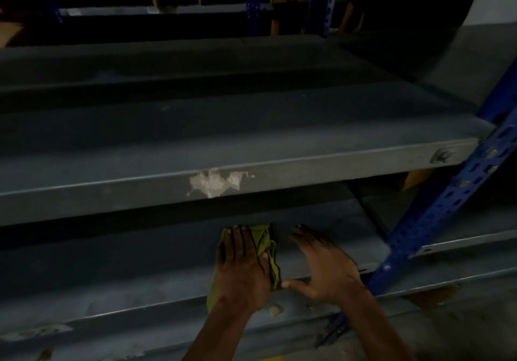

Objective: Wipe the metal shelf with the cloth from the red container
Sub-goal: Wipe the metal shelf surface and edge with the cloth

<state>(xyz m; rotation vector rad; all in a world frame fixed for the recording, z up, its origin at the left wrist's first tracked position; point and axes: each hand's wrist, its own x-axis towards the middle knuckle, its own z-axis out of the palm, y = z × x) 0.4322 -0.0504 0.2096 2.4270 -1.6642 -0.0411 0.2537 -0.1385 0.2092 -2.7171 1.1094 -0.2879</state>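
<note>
Two hands worked the lower tier of a dim storage rack. A crumpled green cloth (268, 251) lay on the grey metal shelf (112, 265), near its front edge, pinned under the left hand (242, 271). That hand lay flat with fingers straight and close together, palm down on the fabric, a hold that looked meant to push the rag along the steel rather than lift it. Just beside it, the right hand (324, 265) was spread, fingers straight and thumb reaching toward the cloth; it held nothing and appeared to steady the person against the shelf, though whether the palm touched the metal could not be told. Above both ran a second shelf (251, 134) with a pale chipped patch (215, 183) on its front lip. A blue perforated upright (447, 192) stood to the right. No red container was in sight.
</note>
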